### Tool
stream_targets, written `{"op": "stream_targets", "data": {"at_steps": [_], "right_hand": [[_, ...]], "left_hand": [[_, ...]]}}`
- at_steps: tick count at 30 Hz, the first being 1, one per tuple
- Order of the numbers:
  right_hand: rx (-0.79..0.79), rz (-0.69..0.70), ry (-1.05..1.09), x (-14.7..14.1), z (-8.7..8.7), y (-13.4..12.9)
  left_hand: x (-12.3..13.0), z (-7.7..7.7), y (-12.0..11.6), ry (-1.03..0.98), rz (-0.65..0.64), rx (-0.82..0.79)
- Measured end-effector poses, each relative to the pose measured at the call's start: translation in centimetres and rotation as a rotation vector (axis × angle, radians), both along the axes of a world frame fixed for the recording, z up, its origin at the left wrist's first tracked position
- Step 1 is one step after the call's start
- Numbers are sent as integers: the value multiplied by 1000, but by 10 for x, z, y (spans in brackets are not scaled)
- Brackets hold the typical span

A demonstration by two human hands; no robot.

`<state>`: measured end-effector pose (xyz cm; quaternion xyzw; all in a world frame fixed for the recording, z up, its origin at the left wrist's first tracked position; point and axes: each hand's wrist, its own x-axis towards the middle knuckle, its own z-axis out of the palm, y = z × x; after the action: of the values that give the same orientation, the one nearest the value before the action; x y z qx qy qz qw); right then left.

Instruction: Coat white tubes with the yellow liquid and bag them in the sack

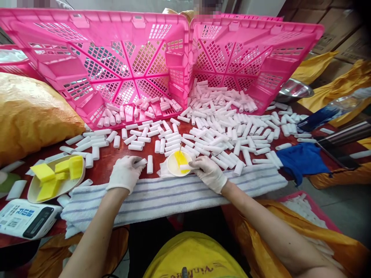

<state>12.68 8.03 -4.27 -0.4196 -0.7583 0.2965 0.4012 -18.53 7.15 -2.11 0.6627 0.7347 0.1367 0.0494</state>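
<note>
My left hand (125, 173), in a white glove, pinches a short white tube (141, 162) just above the table. Beside it another white tube (150, 164) stands out on its own. My right hand (209, 172), gloved too, is closed on a white tube (185, 167) whose far end lies over a small white bowl (171, 165). A yellow sponge piece (180, 157) sits in that bowl, with a thin stick rising from it. Under both wrists lies a striped towel (174, 197).
Two pink baskets (136, 19) lie tipped at the back, with many white tubes (220, 127) spilling forward. At left are a dish (82, 170) of yellow sponges, a white device (29, 218) and a yellow sack (34, 116). A blue cloth (301, 160) and a bottle (327, 112) are right.
</note>
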Motion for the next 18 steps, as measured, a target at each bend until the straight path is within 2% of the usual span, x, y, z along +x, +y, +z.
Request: {"op": "stream_targets", "data": {"at_steps": [2,4,6,9,11,13,15,18], "right_hand": [[-76,-22,19,-1,-1,-1],[-124,-47,41,-1,-4,-2],[-65,-38,31,0,-6,-3],[65,24,-33,3,-5,-8],[39,9,13,5,2,-14],[-113,-83,174,5,11,-22],[-339,-148,352,3,21,-28],[-575,-90,498,-2,32,-30]], "left_hand": [[0,-1,-1,-86,-12,18],[3,2,-4,-89,-23,35],[9,8,-8,-117,-17,48],[24,16,-19,-408,24,21],[38,19,-28,-660,7,-19],[56,20,-37,-818,-61,-57],[74,18,-43,-899,-137,-92],[95,20,-49,-957,-217,-122]]}}
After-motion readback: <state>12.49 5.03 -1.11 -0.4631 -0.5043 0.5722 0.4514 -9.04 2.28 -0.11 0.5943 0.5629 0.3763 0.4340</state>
